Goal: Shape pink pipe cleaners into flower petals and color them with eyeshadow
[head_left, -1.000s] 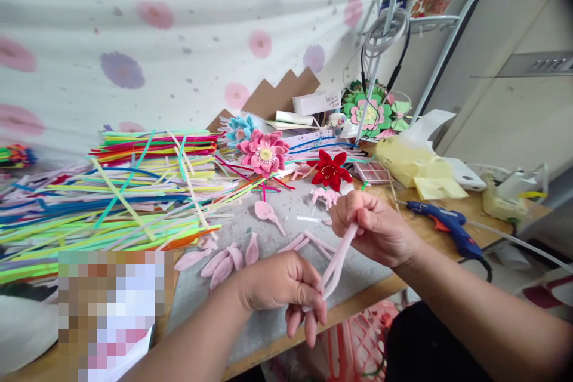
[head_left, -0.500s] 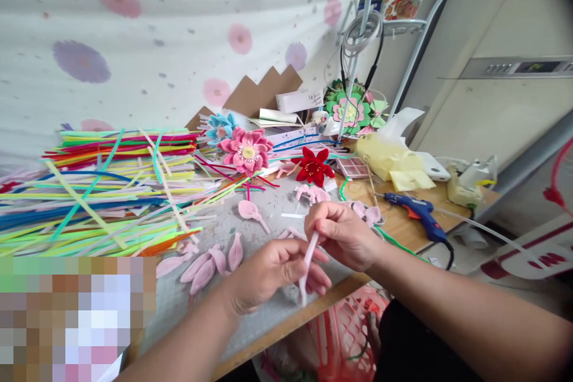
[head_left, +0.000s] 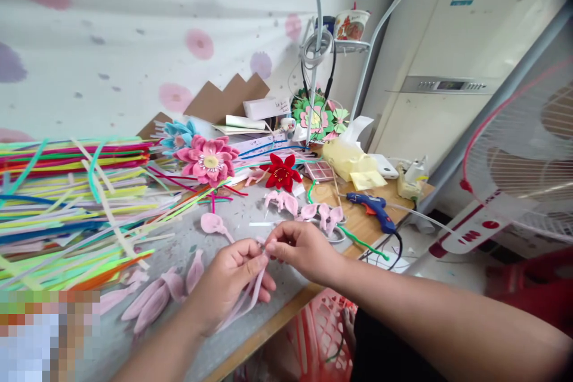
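Pale pink pipe cleaners are held between my two hands above the front of the grey work mat. My left hand grips them with thumb and forefinger, and the strands hang below its fingers. At their upper end my right hand pinches close beside the left fingertips, which partly hide the join. A pink petal with a stem lies just behind my left hand. Several long pink petals rest left of it. Small curled pink pieces lie behind my right hand.
Bundles of coloured pipe cleaners cover the table's left side. Pink and red fuzzy flowers stand at the back. A blue glue gun lies right, its cord trailing off the edge. A fan stands beyond the table.
The view has swung right, bringing more of the fan in. My hands have come closer together at the fingertips, and more than one pink strand now hangs from my left hand.
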Demonstrator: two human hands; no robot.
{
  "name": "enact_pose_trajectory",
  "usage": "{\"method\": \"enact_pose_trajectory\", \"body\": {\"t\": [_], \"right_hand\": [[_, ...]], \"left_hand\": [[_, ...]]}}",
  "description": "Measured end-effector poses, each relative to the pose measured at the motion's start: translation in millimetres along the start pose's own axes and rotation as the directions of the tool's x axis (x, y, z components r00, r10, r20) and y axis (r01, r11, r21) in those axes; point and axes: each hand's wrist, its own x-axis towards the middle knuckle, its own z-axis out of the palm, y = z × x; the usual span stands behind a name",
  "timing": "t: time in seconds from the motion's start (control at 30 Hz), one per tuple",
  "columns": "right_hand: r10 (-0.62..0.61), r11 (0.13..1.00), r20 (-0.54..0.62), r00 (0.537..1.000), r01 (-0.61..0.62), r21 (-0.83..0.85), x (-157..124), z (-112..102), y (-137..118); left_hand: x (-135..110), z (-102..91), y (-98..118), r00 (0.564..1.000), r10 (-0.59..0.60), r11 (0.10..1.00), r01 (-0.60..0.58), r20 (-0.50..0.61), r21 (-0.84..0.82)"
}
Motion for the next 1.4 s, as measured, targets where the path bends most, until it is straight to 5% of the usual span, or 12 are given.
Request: {"method": "enact_pose_trajectory", "body": {"t": [0.17,0.43,0.53,0.63,0.8,0.97,1.4], "right_hand": [[-0.003,0.986,0.023,1.000,0.007,-0.166,-2,-2,-2],[-0.072,0.966,0.062,0.995,0.086,-0.243,-2,-7,-3],[-0.150,0.891,0.002,0.989,0.136,-0.432,7,-36,4],[-0.150,0.791,-0.144,0.978,0.031,-0.611,15,-82,17],[-0.075,0.689,-0.029,0.997,0.031,-0.724,10,-129,36],[0.047,0.514,0.223,0.974,0.168,-0.841,4,-125,41],[-0.152,0.459,0.251,0.956,0.294,-0.839,30,-116,65]], "left_hand": [[2,-0.2,0,0.992,0.096,0.989,-0.086,-0.080,0.123],[1,2.6,5,0.999,0.035,0.989,-0.038,0.021,0.140],[2,0.4,7,0.996,0.059,0.994,-0.052,-0.061,0.098],[4,-5.4,9,0.980,0.114,0.993,-0.119,-0.161,-0.024],[8,-15.5,13,0.919,0.180,0.954,-0.250,-0.352,-0.167],[9,-17.7,14,0.902,0.178,0.948,-0.265,-0.393,-0.179],[13,-22.9,11,0.914,0.138,0.951,-0.230,-0.381,-0.206]]}}
